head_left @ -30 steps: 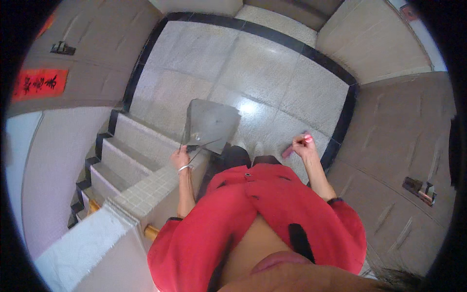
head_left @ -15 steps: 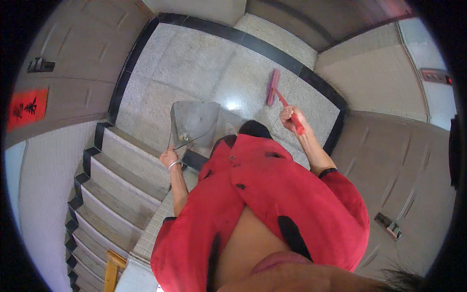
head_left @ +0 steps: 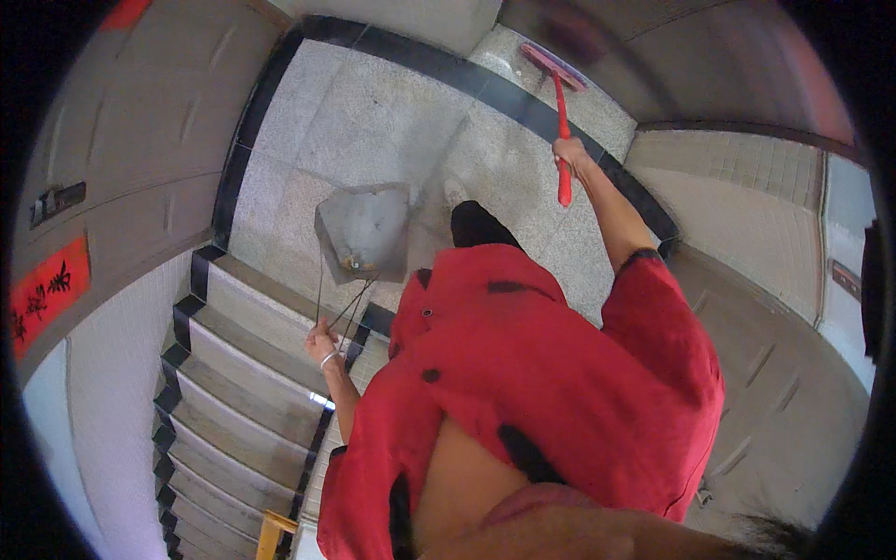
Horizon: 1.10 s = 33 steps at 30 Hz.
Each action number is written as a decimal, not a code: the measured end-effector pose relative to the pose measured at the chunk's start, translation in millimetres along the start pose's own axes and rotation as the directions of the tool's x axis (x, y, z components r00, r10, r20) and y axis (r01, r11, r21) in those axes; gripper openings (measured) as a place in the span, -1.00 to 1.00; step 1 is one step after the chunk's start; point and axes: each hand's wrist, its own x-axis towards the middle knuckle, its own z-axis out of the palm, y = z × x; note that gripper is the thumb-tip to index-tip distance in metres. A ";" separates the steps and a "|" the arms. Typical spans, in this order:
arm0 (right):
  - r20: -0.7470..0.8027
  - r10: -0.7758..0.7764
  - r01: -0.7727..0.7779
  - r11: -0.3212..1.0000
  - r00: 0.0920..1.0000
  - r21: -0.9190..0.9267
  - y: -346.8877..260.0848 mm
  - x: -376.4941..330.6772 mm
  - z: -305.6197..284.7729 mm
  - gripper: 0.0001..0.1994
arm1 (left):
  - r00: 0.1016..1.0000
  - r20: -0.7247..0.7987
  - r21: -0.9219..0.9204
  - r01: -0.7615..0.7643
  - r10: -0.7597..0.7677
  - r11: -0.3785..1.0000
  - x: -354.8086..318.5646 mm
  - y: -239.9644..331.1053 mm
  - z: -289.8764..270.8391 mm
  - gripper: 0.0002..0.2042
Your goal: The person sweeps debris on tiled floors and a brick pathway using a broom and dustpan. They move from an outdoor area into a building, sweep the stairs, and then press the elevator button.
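My right hand (head_left: 572, 152) is wrapped round the red handle of a hand broom (head_left: 563, 112), arm stretched far out. Its pink and purple head reaches the pale floor strip beyond the black border, close to the far door. At the left, my left hand (head_left: 323, 343) is closed on the thin dark wire handle (head_left: 347, 303) of a grey dustpan (head_left: 373, 219). The pan is over the landing floor, with a little litter (head_left: 353, 262) inside by the handle side. I cannot tell whether the pan touches the floor.
Stairs (head_left: 252, 373) descend at the lower left, beside the landing. Brown doors stand at the left (head_left: 149, 121), far side and right (head_left: 775, 345). A black border (head_left: 411, 56) edges the speckled landing floor (head_left: 373, 112). A yellow wooden piece (head_left: 273, 534) shows at the bottom.
My right hand has reached farther out, carrying the broom from the landing floor across the black border. The left hand has drawn slightly nearer, and the dustpan has shifted a little left.
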 end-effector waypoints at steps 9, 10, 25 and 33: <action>0.333 0.045 0.049 0.962 0.942 -0.268 12.3 -87.4 90.3 -0.81 | 0.984 -0.157 0.092 0.094 -0.079 0.991 33.1 25.7 -0.1 -0.83; 0.393 0.133 -0.022 0.962 0.910 -0.274 -0.7 -111.4 98.5 -0.82 | 0.986 -0.149 0.074 0.087 -0.075 0.994 40.9 26.6 0.7 -0.83; 0.518 -0.040 0.297 0.856 0.855 -0.424 -185.8 -121.8 229.6 -0.86 | 0.963 0.009 -0.101 0.270 -0.270 0.958 132.1 -43.4 -16.8 -0.79; 0.639 0.127 0.451 0.606 0.758 -0.655 -177.5 -129.8 318.2 -0.86 | 0.950 -0.045 -0.286 0.284 -0.309 0.915 130.3 -87.0 -8.6 -0.82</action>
